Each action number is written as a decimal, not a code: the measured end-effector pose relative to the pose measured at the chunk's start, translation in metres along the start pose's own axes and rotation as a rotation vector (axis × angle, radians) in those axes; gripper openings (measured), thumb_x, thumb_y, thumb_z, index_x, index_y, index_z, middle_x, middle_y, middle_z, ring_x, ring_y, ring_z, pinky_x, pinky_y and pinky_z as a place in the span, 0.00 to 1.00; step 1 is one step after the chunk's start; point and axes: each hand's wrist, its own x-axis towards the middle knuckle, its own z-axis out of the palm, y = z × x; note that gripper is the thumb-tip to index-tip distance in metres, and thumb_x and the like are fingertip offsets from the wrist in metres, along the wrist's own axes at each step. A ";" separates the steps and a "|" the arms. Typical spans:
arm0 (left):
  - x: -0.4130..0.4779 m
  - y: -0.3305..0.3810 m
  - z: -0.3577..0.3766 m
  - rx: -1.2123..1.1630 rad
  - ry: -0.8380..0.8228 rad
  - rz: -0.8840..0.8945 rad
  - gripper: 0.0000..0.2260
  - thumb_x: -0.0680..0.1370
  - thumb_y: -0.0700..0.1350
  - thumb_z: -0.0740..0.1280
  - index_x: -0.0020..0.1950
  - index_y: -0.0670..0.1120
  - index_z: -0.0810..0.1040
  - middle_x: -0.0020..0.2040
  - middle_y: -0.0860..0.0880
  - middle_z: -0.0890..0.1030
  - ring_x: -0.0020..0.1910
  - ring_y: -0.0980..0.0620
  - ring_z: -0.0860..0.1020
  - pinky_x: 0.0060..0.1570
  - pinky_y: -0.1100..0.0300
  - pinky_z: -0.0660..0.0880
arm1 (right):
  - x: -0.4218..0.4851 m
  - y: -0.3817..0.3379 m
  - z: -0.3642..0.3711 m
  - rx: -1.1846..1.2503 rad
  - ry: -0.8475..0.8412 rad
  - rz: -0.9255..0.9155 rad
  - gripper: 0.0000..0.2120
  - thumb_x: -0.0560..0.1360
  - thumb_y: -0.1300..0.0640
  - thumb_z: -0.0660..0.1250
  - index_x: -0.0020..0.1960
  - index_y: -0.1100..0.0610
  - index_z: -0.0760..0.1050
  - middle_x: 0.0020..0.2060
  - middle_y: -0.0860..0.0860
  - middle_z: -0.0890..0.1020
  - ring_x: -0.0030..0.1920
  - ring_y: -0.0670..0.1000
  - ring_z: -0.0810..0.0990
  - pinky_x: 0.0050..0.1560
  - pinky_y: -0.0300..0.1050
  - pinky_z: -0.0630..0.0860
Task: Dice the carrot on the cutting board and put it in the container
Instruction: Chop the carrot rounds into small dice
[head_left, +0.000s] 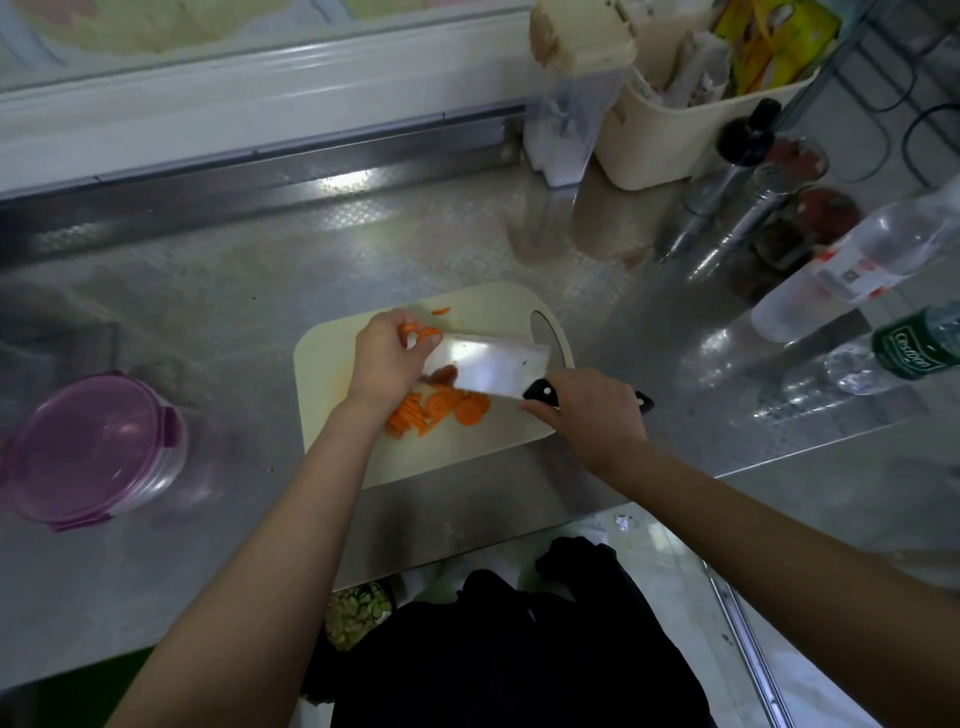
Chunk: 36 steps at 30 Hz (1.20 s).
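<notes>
**Hazard notice: fingers at the blade**

We judged the main risk to be a cut to the left hand (387, 358). Its fingers were bent over the far end of the knife (488, 364), right at the flat of the blade, with a few orange pieces at the fingertips. Any slide or twist of the blade could have brought the edge onto them.

A second risk was spillage. The carrot slices (441, 410) lay in a loose heap on the cutting board (332, 364), partly under the blade, and a sweep could have pushed them onto the counter (234, 291). One slice sat alone near the board's far edge.

The container (93, 447) stood well to the left with its purple lid on, so we judged that no carrot had gone in yet.

The right hand (587, 410) was wrapped firmly round the black handle, forearm angled in from the right. We could not tell whether the left hand pinched a slice or only pressed against the blade.
</notes>
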 end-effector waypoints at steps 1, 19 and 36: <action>-0.002 0.000 -0.002 -0.003 0.011 0.014 0.08 0.73 0.44 0.71 0.46 0.41 0.78 0.39 0.46 0.75 0.39 0.49 0.73 0.38 0.65 0.63 | 0.001 0.000 0.001 0.026 -0.006 0.074 0.22 0.77 0.36 0.53 0.50 0.55 0.72 0.45 0.50 0.79 0.45 0.51 0.78 0.38 0.43 0.64; 0.052 0.005 0.022 0.169 -0.149 0.011 0.14 0.74 0.45 0.70 0.56 0.41 0.79 0.54 0.40 0.78 0.55 0.43 0.76 0.53 0.60 0.68 | 0.047 -0.006 -0.014 0.313 0.020 0.390 0.24 0.77 0.34 0.53 0.50 0.54 0.74 0.41 0.51 0.80 0.44 0.54 0.79 0.40 0.44 0.67; 0.053 -0.004 0.025 0.200 -0.113 0.110 0.07 0.80 0.37 0.59 0.53 0.34 0.73 0.55 0.36 0.70 0.53 0.41 0.72 0.53 0.59 0.64 | 0.051 -0.005 -0.011 0.428 -0.045 0.379 0.23 0.77 0.36 0.54 0.55 0.53 0.76 0.45 0.51 0.81 0.44 0.51 0.77 0.41 0.43 0.66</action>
